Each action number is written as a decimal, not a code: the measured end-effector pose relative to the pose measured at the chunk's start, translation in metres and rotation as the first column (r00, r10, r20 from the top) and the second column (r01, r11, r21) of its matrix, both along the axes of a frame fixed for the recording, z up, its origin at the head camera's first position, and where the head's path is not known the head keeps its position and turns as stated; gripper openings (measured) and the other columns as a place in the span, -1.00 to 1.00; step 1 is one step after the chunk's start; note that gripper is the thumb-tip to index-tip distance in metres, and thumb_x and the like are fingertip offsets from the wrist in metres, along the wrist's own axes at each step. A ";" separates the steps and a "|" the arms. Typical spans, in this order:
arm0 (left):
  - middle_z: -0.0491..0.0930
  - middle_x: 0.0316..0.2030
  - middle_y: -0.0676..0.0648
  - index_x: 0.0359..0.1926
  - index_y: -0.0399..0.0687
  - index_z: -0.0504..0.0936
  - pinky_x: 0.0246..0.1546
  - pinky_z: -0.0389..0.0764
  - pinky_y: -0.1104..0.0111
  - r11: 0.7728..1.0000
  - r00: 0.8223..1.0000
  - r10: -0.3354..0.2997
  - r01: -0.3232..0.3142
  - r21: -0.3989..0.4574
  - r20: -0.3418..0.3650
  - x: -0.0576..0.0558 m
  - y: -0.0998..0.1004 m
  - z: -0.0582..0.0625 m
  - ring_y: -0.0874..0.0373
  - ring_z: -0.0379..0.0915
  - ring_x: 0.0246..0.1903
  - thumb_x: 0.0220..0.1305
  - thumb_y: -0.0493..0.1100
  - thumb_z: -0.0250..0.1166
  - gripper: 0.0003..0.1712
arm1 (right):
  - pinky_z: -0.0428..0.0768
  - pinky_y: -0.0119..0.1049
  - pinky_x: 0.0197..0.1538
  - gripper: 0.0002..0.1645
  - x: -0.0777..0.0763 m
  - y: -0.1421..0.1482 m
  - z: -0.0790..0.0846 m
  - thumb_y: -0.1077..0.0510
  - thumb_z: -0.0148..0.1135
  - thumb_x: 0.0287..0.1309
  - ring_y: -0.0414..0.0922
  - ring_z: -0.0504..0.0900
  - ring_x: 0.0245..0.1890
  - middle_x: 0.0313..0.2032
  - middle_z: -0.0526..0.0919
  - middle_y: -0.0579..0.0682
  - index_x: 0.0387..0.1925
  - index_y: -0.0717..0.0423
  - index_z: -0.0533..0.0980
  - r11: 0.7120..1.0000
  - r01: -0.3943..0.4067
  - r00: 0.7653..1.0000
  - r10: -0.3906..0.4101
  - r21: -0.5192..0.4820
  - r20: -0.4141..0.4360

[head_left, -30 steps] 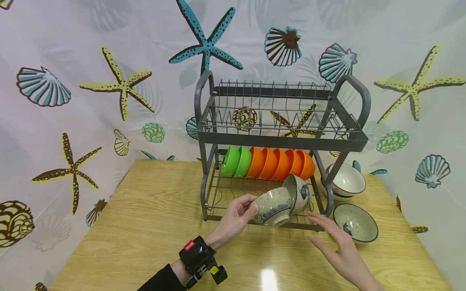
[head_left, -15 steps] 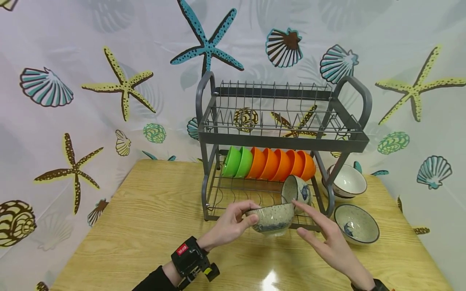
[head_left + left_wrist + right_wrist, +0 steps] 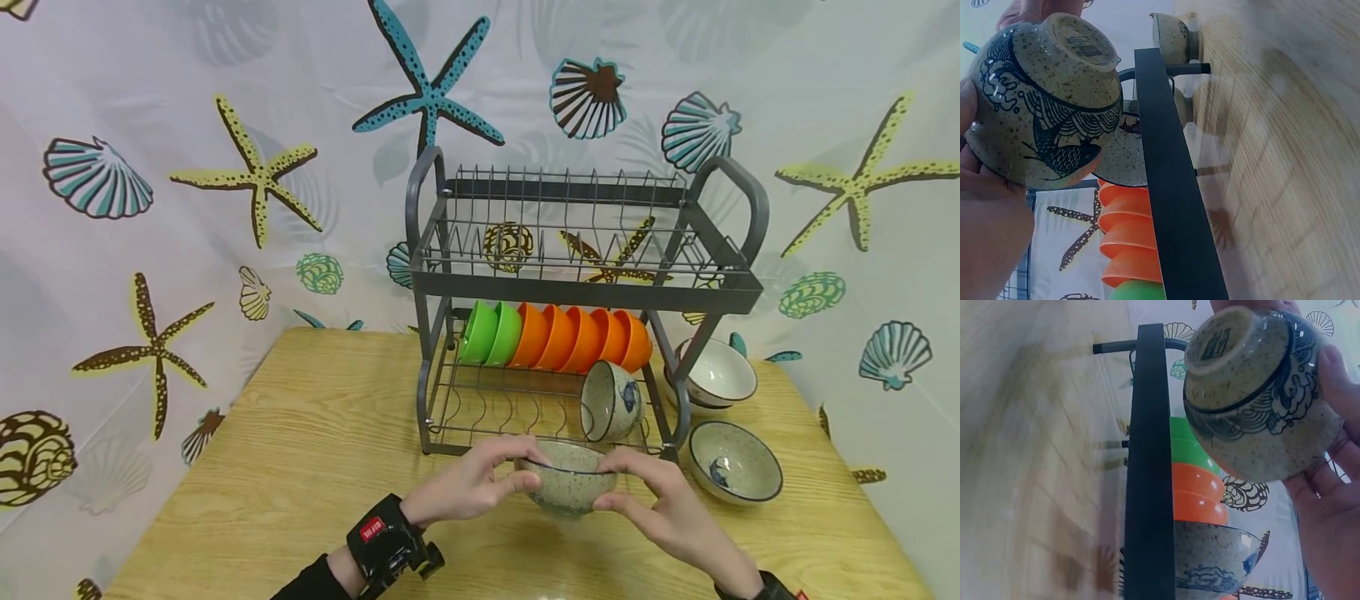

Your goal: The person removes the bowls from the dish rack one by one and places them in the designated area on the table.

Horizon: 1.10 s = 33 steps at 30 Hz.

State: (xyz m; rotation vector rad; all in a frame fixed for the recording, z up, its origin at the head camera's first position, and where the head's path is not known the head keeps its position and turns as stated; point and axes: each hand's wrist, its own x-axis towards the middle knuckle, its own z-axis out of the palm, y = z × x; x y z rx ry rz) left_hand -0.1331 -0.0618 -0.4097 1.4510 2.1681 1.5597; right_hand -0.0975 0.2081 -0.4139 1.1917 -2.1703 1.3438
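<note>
A speckled grey bowl with a blue fish-and-wave pattern (image 3: 567, 487) is held up in front of the dish rack, its mouth upward. My left hand (image 3: 480, 479) pinches its left rim, thumb outside and fingers over the edge. On the opposite side my right hand (image 3: 656, 504) grips the rim the same way. Both wrist views show the bowl's patterned side and foot, the bowl (image 3: 1054, 106) between the hands. Behind it, a matching bowl (image 3: 611, 402) stands on its side in the rack's lower tier (image 3: 480, 385).
Green bowls (image 3: 491, 333) and several orange bowls (image 3: 577, 339) line the back of the lower tier. The upper tier (image 3: 585, 292) overhangs them. Right of the rack are a white bowl (image 3: 718, 372) and another speckled bowl (image 3: 735, 462) on the wooden table (image 3: 315, 442).
The bowl has come down and toward me, turning from tilted to mouth-up. My right hand, apart from the bowl a second ago, now grips its right rim.
</note>
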 end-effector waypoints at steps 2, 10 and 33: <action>0.66 -0.17 -0.12 -0.04 -0.18 0.63 0.02 0.59 0.47 1.000 0.996 -0.013 0.013 -0.007 -0.090 0.000 0.000 -0.002 0.28 0.51 -0.14 0.39 -0.28 0.23 -0.83 | 0.57 -0.52 -0.14 -0.49 0.003 -0.001 -0.001 0.55 0.46 -0.17 -0.29 0.58 -0.24 -0.28 0.66 -0.02 -0.16 0.12 0.55 0.999 -0.039 0.999 0.039 -0.016 0.009; 0.65 0.03 -0.06 0.05 -0.05 0.64 0.33 0.49 0.24 0.998 0.969 0.059 -0.062 -0.003 -0.241 0.002 0.005 -0.012 0.14 0.52 0.12 0.38 -0.25 0.27 -0.75 | 0.53 -0.47 -0.24 -0.52 0.015 0.006 -0.005 0.59 0.42 -0.16 -0.25 0.50 -0.33 -0.37 0.55 -0.05 -0.25 0.11 0.50 0.997 -0.069 0.996 0.071 -0.027 0.061; 0.19 0.53 -0.19 0.50 -0.16 0.24 0.57 0.00 -0.14 0.733 0.767 0.355 -0.583 -0.350 -0.535 -0.010 -0.002 -0.055 -0.19 0.06 0.54 0.36 -0.04 0.30 -0.21 | 0.39 -0.49 -0.39 -0.69 0.033 0.050 -0.015 0.48 0.43 -0.04 -0.29 0.38 -0.38 -0.42 0.41 -0.09 -0.31 0.24 0.48 0.995 0.026 0.999 -0.030 -0.097 -0.041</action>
